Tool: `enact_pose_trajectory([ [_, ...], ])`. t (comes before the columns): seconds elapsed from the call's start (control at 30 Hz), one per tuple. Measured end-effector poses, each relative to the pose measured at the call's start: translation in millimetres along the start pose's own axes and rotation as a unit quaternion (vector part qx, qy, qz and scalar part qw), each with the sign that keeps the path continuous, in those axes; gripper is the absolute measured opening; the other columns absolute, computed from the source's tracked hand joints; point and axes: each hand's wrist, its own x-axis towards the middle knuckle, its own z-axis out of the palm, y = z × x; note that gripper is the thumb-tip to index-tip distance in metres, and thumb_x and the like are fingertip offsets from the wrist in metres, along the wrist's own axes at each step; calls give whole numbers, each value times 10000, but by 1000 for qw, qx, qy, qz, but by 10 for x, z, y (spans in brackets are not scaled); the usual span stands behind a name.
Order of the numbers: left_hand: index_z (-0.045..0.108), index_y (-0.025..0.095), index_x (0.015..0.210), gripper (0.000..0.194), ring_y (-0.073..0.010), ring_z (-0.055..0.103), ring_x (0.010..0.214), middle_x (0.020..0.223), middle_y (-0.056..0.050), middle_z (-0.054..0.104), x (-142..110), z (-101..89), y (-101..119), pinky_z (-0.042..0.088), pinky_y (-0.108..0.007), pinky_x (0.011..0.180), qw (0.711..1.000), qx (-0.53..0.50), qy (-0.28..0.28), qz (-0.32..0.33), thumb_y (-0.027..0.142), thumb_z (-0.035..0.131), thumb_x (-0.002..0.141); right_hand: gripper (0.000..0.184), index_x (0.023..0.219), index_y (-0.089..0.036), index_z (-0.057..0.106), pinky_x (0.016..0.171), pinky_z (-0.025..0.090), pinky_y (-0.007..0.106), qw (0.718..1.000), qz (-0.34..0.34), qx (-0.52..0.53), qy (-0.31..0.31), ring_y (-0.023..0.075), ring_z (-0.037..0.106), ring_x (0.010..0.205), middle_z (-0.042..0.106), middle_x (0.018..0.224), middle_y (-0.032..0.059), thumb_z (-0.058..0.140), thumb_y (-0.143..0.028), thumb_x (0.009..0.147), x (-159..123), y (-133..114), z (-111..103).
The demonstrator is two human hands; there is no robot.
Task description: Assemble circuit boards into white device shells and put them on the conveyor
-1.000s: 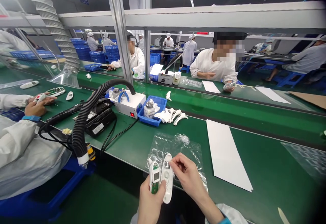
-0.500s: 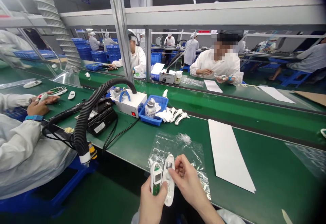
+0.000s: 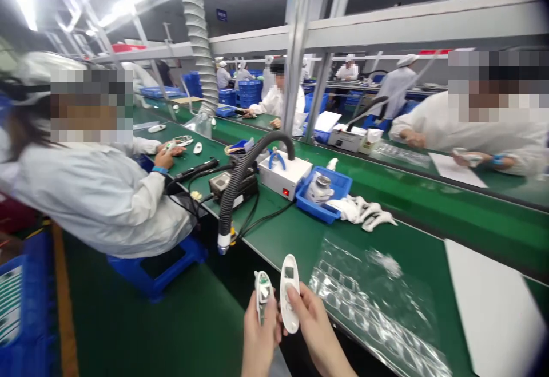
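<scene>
My left hand (image 3: 260, 322) is closed around a white thermometer body (image 3: 258, 285) with a small screen and a green circuit board showing. Its thumb lies over the lower part of the board. Just beside it, my right hand (image 3: 309, 314) grips a white oval shell cover (image 3: 290, 271) with a square window, thumb pressed on its face. The two parts are upright, close together but apart, in front of the bench edge. Right of my hands, a clear plastic blister sheet (image 3: 369, 297) lies on the bench.
A blue tray (image 3: 319, 214) holds a bottle, with several white parts (image 3: 373, 214) next to it. Behind my hands stand a white box with a red switch (image 3: 278, 177) and a black flexible hose (image 3: 234, 194). A co-worker (image 3: 115, 194) sits at left. White paper (image 3: 493, 302) lies at right.
My view has swung left, so the bench appears shifted right. My right hand has moved from fingering the cover's window to gripping the cover, which now sits apart from the thermometer body.
</scene>
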Motion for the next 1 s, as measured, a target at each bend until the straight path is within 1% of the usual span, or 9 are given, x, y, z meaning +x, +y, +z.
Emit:
enact_pose_trajectory([
  [0.1, 604, 118, 926, 617, -63, 396, 345, 483, 35, 510, 284, -441, 193, 246, -157, 342, 990, -108, 89, -4, 705, 504, 760, 507, 789, -160, 554, 280, 272, 162, 997, 40, 13, -66, 58, 437, 316, 614, 593, 0, 634, -656, 725, 393, 163, 458],
  [0.2, 597, 129, 831, 511, -93, 504, 431, 541, -6, 583, 537, -833, 401, 374, -175, 407, 980, -143, 139, 17, 635, 552, 770, 624, 751, -140, 559, 250, 152, 130, 989, 98, 17, -108, 35, 386, 276, 561, 474, -21, 585, -757, 669, 715, 370, 967],
  [0.3, 587, 143, 738, 499, -88, 471, 396, 503, 6, 563, 687, -1000, 477, 330, -169, 366, 974, -158, 161, 34, 640, 550, 756, 677, 732, -132, 569, 243, 149, 134, 987, 111, 23, -116, 55, 427, 276, 552, 433, -14, 517, -804, 671, 860, 534, 1229],
  [0.43, 569, 142, 624, 542, -82, 405, 339, 407, 26, 483, 746, -847, 372, 258, -165, 323, 980, -144, 132, 28, 669, 544, 747, 634, 719, -145, 564, 246, 140, 144, 992, 87, 22, -90, 46, 389, 254, 560, 422, -22, 547, -778, 680, 867, 579, 1045],
  [0.53, 583, 140, 629, 549, -80, 387, 331, 396, 35, 464, 754, -660, 289, 248, -166, 314, 985, -135, 108, 19, 676, 551, 741, 594, 697, -155, 551, 254, 150, 151, 995, 73, 18, -71, 53, 402, 260, 561, 421, -22, 565, -749, 699, 850, 534, 823],
  [0.6, 582, 146, 633, 550, -76, 376, 326, 393, 43, 453, 771, -607, 280, 242, -165, 311, 984, -135, 112, 17, 684, 539, 743, 573, 689, -162, 540, 259, 155, 156, 995, 63, 17, -70, 66, 424, 270, 551, 414, -25, 559, -734, 719, 857, 509, 784],
  [0.83, 577, 155, 624, 549, -83, 404, 334, 396, 41, 469, 763, -864, 358, 256, -168, 316, 975, -139, 168, 42, 688, 521, 747, 595, 735, -170, 558, 269, 139, 183, 995, 52, -15, -87, 88, 418, 266, 511, 367, -40, 518, -763, 712, 859, 550, 1133],
  [0.9, 588, 154, 646, 552, -87, 411, 336, 401, 41, 477, 711, -905, 335, 262, -171, 316, 974, -137, 175, 41, 693, 523, 742, 614, 748, -164, 571, 276, 141, 184, 993, 57, -28, -99, 93, 425, 270, 502, 352, -43, 515, -774, 703, 821, 574, 1148],
  [1.0, 571, 159, 623, 563, -91, 403, 334, 399, 39, 473, 666, -871, 279, 259, -179, 314, 978, -130, 157, 34, 708, 520, 735, 629, 760, -157, 582, 291, 153, 184, 991, 64, -40, -110, 79, 407, 273, 525, 371, -36, 509, -779, 707, 751, 602, 1022],
])
